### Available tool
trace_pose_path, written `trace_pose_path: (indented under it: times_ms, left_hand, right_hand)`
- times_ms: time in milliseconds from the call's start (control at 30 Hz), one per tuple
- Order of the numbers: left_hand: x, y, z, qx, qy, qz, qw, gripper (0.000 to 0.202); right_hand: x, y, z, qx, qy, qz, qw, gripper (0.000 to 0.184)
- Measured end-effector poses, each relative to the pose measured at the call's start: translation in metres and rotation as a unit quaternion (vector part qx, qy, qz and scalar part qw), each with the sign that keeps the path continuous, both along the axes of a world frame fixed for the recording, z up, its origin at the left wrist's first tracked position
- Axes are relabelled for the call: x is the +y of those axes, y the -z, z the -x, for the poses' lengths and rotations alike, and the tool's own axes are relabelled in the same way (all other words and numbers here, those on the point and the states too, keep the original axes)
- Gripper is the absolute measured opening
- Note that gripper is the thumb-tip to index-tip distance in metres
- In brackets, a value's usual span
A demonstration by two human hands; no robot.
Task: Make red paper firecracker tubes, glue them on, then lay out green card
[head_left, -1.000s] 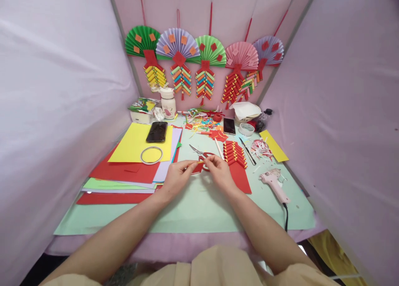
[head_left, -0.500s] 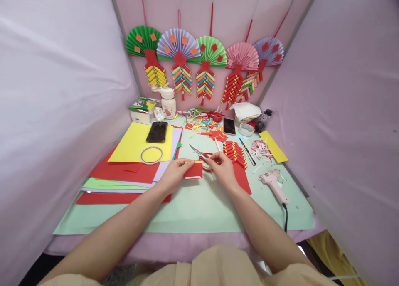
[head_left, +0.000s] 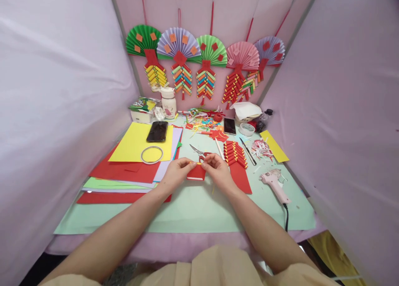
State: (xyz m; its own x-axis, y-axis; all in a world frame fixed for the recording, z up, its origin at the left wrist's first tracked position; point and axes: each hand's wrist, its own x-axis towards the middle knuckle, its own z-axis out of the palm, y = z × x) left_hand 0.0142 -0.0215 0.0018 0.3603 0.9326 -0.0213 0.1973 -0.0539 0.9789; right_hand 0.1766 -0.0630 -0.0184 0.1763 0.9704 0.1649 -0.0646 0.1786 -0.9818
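Observation:
Between my hands is a small red piece of paper [head_left: 196, 173] with a yellow strip along its top edge and a white strip along its lower edge. My left hand [head_left: 178, 173] pinches its upper left corner, thumb on the yellow strip. On the upper right corner, my right hand [head_left: 216, 169] is closed too, thumb and fingertips together. Just behind my fingers lies a pair of scissors [head_left: 198, 151], blades toward the upper left and handles partly hidden. Right of my right hand, rows of rolled red paper tubes [head_left: 234, 154] with yellow ends sit on a red paper sheet [head_left: 241, 180].
Stacked coloured paper [head_left: 124, 171] lies at left under a phone [head_left: 157, 131] and a tape ring [head_left: 151, 154]. A glue gun [head_left: 274, 184] with a cord and a craft knife [head_left: 247, 151] lie at right. Paper scraps [head_left: 204, 123], a bottle [head_left: 168, 104] and another phone [head_left: 230, 126] stand behind.
My right hand has moved left from beside the scissors onto the upper right corner of the red paper. The paper has shifted slightly right and down, with my left hand still holding it.

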Motion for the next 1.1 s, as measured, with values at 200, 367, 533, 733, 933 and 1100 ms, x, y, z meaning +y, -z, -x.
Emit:
trace_pose_path:
  times_ms: [200,367,533,733,933,1100]
  left_hand:
    - [-0.001,-0.002,-0.001,-0.056,0.018,0.059,0.996,0.036]
    - [-0.003,-0.007,-0.002,-0.102,0.024,0.101,0.989,0.041]
    - [0.0,-0.007,-0.001,-0.117,0.005,0.118,0.986,0.04]
    - [0.009,-0.003,0.005,-0.198,-0.048,0.125,0.971,0.037]
    - [0.007,-0.006,0.005,-0.252,-0.018,0.13,0.959,0.036]
    - [0.004,-0.008,0.004,-0.227,0.035,0.154,0.961,0.035]
  right_hand:
    - [0.001,-0.004,-0.003,0.032,0.022,0.014,0.999,0.024]
    - [0.001,-0.009,-0.004,0.062,0.022,0.043,0.997,0.025]
    - [0.004,-0.007,-0.008,0.065,0.032,0.048,0.996,0.022]
    - [0.005,-0.004,-0.009,0.063,0.012,0.065,0.996,0.025]
    - [0.003,0.0,-0.001,0.015,-0.055,0.042,0.997,0.025]
    - [0.005,0.003,-0.004,0.06,0.0,0.059,0.996,0.023]
